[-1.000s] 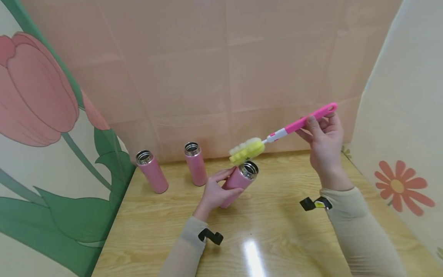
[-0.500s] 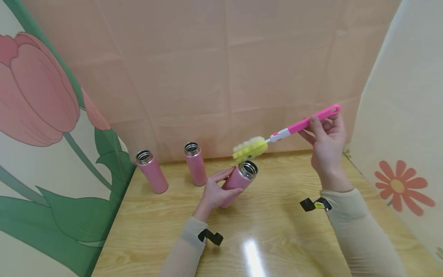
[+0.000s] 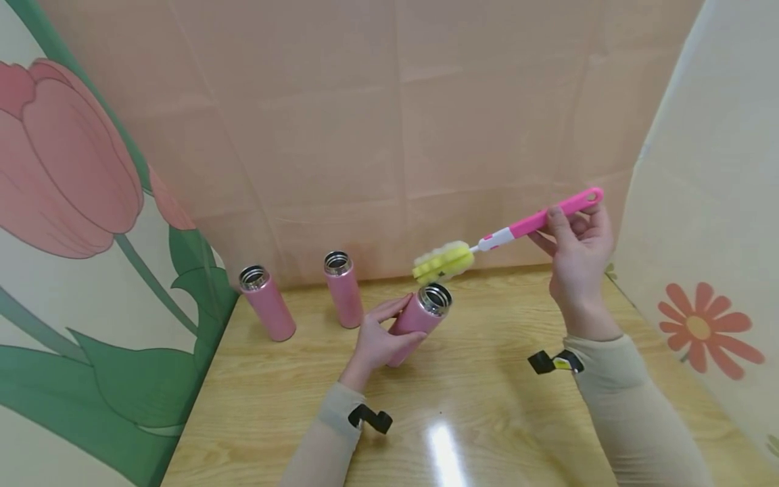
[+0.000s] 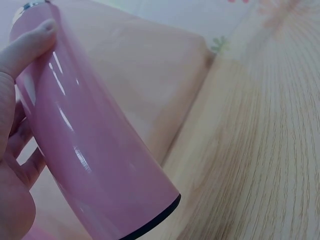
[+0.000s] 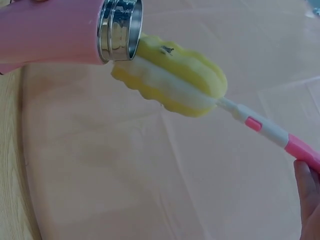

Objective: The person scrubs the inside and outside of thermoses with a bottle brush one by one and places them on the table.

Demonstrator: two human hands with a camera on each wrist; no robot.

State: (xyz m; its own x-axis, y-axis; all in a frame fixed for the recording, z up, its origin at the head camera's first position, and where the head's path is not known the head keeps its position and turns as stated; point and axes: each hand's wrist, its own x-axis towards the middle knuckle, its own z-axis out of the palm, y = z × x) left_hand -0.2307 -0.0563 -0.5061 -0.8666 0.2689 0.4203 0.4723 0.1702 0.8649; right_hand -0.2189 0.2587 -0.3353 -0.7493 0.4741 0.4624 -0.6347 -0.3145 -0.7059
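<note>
My left hand [image 3: 380, 338] grips a pink metal bottle [image 4: 95, 135] around its side, thumb across the front. The bottle is lidless and leans to the right, its silver mouth [image 3: 435, 297] facing up and right. In my right hand [image 3: 578, 260] is a bottle brush, pinched by its pink handle [image 3: 529, 223] between thumb and fingers. A white neck joins the handle to a yellow and white sponge head [image 3: 444, 262]. The sponge head is outside the bottle, just above and behind its mouth in the head view. The right wrist view shows the sponge [image 5: 172, 75] right by the silver rim.
Two more pink lidless bottles stand upright at the back left, one pink bottle [image 3: 268, 304] near the left wall and another pink bottle [image 3: 344, 291] closer to my left hand. A peach sheet [image 3: 304, 135] hangs behind the wooden table [image 3: 487, 406]. Flower-printed walls flank both sides.
My right hand has shifted slightly to the right and down, drawing the brush a little rightward over the bottle mouth. The left hand and its bottle have stayed almost still.
</note>
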